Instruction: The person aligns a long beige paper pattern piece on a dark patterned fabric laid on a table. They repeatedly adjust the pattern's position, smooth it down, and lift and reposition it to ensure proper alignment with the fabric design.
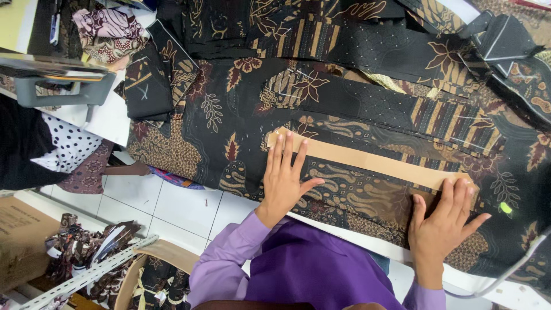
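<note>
A tailoring or garment workshop is showing here. Dark batik cloth (241, 109) with brown leaf and flower prints is covering the long white table (109, 123), and cut pieces (150, 77) marked with chalk lines are lying on top of it. A tan paper pattern strip (373, 162) is lying across the fabric. Fabric scraps (86, 247) are piling up on the white tiled floor (178, 209), beside a cardboard box (20, 241).
</note>
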